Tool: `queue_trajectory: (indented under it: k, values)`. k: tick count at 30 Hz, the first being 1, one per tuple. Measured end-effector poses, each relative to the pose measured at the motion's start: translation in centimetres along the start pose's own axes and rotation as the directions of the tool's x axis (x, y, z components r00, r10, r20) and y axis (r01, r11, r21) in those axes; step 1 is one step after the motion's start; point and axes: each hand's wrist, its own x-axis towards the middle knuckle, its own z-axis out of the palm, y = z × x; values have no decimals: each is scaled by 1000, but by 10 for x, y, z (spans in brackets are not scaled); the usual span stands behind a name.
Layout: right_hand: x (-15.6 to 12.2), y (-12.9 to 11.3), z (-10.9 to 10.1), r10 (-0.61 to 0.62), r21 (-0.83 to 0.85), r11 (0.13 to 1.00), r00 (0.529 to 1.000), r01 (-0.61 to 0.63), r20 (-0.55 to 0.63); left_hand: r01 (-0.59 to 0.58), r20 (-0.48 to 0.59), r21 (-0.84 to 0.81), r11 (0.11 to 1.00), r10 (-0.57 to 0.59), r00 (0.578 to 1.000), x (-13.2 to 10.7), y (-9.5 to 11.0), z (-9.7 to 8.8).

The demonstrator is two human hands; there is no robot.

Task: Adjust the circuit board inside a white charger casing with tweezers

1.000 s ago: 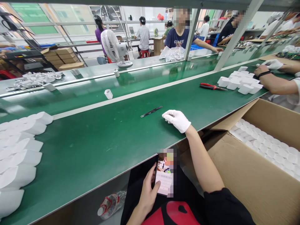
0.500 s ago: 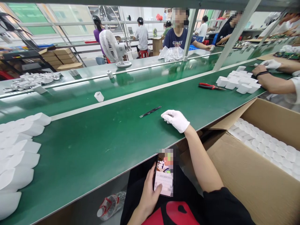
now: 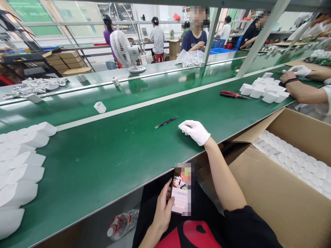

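My left hand (image 3: 163,208) is bare and grips a phone (image 3: 181,194) over my lap, below the table edge, with the thumb on its screen. My right hand (image 3: 194,132), in a white glove, rests loosely curled on the green table (image 3: 108,155) near its front edge and holds nothing that I can see. Black tweezers (image 3: 167,122) lie on the table just left of that hand, not touching it. A small white charger body (image 3: 100,107) sits alone on the conveyor belt further back.
Rows of white parts (image 3: 20,165) lie at the table's left end. A cardboard box (image 3: 284,172) of white parts stands at my right. A co-worker's gloved hand (image 3: 300,71), a pile of white parts (image 3: 266,91) and red pliers (image 3: 232,95) are at the right. A fan (image 3: 124,51) stands behind.
The lone white charger body has ridden the belt leftward. My thumb has shifted on the phone screen. My right hand has stayed where it was.
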Motion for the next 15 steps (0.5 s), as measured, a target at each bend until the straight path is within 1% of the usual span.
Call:
queue_trajectory:
  k: [3,8,10,13,15]
  values:
    - [0,1,0,-6,-1,1000,1000,6,-1,18,-22,-24,1000,-19,1000,3,5,3]
    - [1,2,0,-14,-5,1000,1000,14,-2,70,-53,3,998,-70,996,7,7,5]
    - [1,2,0,-17,-7,1000,1000,17,-1,57,-15,-1,998,-57,998,6,5,3]
    - [1,3,0,-23,-12,1000,1000,23,2,-2,61,6,1000,2,998,3,3,0]
    - [1,4,0,-26,-14,1000,1000,27,2,-36,68,52,998,32,997,1,3,0]
